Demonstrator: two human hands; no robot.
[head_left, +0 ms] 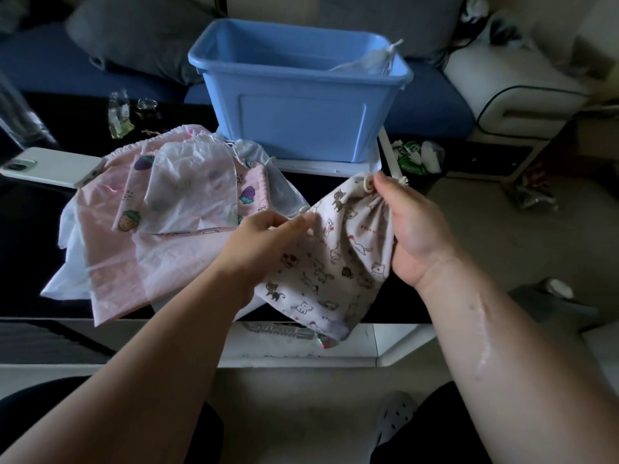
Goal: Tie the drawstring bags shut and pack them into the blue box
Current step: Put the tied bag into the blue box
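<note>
A beige cat-print drawstring bag (330, 272) hangs above the dark table's front edge. My right hand (410, 229) grips its gathered neck near a cord stopper, and my left hand (268, 239) pinches the bag's left edge. A pile of other bags lies to the left: a white one (192, 192) on a strawberry-print one (249, 189) on a large pink one (110, 259). The blue box (298, 105) stands behind, with one white tied bag (371, 60) inside at its right end.
A white phone (50, 167) lies at the table's left. A small clear packet (119, 115) and a small jar (146, 107) sit behind the pile. A bin with rubbish (417, 159) stands right of the table. A blue sofa with a grey cushion (134, 31) is behind.
</note>
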